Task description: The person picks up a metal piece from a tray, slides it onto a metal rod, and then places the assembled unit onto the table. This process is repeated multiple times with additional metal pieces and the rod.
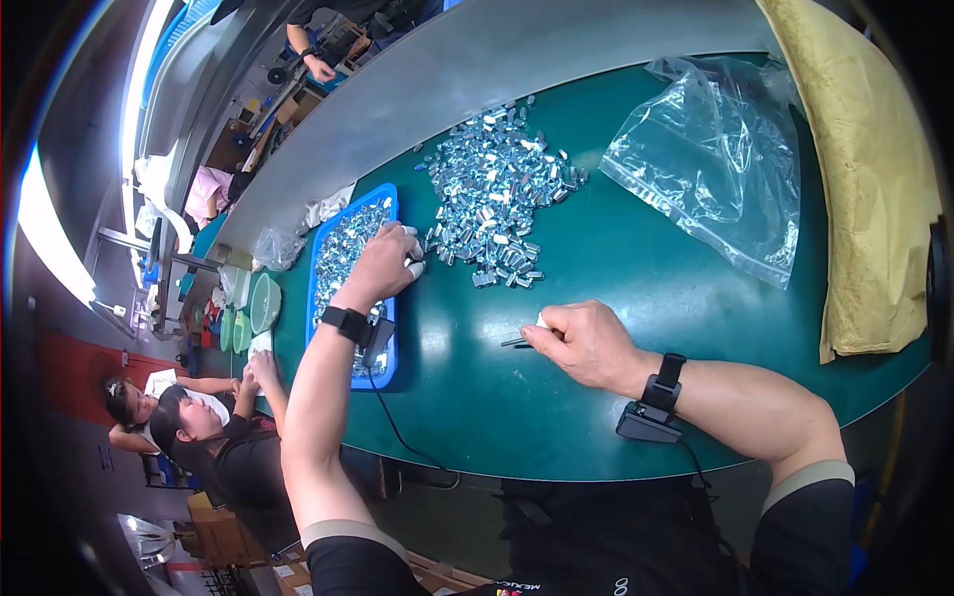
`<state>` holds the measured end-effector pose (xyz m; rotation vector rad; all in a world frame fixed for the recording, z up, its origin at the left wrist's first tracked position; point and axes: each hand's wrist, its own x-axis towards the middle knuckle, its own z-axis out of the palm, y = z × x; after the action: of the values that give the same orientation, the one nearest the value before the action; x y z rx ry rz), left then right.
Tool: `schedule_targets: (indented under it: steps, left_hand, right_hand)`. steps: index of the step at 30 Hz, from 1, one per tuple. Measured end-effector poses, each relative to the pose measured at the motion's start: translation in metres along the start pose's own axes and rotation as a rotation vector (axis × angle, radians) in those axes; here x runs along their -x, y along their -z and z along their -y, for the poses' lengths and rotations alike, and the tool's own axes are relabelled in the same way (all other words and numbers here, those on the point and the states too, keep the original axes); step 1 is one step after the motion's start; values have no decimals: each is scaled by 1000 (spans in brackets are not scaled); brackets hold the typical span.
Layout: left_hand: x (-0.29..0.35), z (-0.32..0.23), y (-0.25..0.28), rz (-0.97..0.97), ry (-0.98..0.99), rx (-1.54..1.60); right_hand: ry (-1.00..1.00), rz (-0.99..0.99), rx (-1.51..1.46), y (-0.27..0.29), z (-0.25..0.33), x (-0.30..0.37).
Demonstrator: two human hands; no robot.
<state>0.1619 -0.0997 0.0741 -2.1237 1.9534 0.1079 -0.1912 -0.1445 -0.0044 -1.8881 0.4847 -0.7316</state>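
My left hand (383,266) is above the right rim of a blue tray (392,348) full of small shiny metal pieces. Its fingers curl together, with white covers on some fingertips, and what they hold, if anything, is hidden. Right of the tray, a loose pile of small silvery metal pieces (492,199) spreads over the green table (477,397). Closer to me, my right hand (588,345) is closed around a thin dark rod-like tool (515,343), whose tip points left. A white cover shows at a fingertip of this hand too.
A clear plastic bag (711,164) lies flat at the far right, beside a large yellowish padded sack (874,189). A grey raised wall (397,89) borders the table's far side. Green bowls (264,303) stand left of the tray; two people (199,427) sit at the left.
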Motion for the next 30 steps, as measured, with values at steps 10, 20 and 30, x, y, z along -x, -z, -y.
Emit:
schedule_targets:
  steps: [10,20,30]
  left_hand:
    - [15,-2,-23,-179,-96,-475]
    - [-22,-41,14,-296,232,412]
    - [-149,63,-20,-472,178,80]
  right_hand:
    - [8,12,-21,-2,4,-1]
    - [-11,15,29,3,2,1]
    - [-1,15,18,0,6,-2]
